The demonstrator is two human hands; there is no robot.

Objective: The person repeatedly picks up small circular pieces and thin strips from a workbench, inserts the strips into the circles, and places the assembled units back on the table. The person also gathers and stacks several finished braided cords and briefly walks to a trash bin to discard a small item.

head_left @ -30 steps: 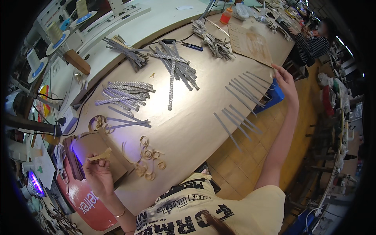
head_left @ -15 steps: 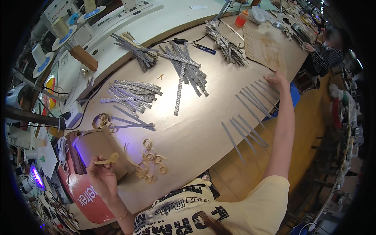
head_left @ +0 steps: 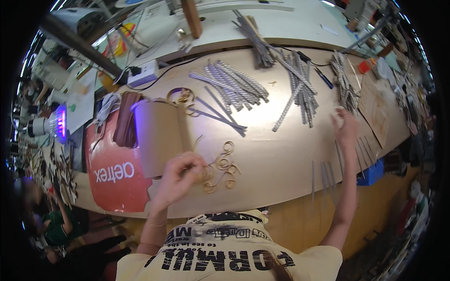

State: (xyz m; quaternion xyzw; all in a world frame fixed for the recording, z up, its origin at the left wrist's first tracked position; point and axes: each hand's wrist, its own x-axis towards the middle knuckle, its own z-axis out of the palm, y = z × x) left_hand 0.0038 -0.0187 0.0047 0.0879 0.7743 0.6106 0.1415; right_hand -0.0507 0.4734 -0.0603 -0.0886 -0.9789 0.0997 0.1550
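My left hand (head_left: 182,177), fingers bent together, is beside a pile of curled tan strips (head_left: 228,164) on the tan tabletop. A tan curl shows by its fingertips; whether the fingers grip it is unclear. Farther right, my right hand (head_left: 346,127) is blurred above the table with its fingers drawn together. A small pale bit shows at its fingertips, too smeared to name. Thin grey strips (head_left: 328,175) lie side by side along the near right table edge, some overhanging it. My right forearm covers part of that row.
Silver braided strips (head_left: 234,86) and crossed grey strips (head_left: 300,89) lie in bundles beyond my hands. A brown board piece (head_left: 159,136) rests on a red sheet (head_left: 115,173) at left. Beyond are a tape roll (head_left: 180,97), a blue pen (head_left: 324,78) and a power strip (head_left: 143,74).
My view has turned left. My left hand, earlier raised with a tan strip over the brown board, is now at the curled strips. My right hand has left the far end of the grey strip row.
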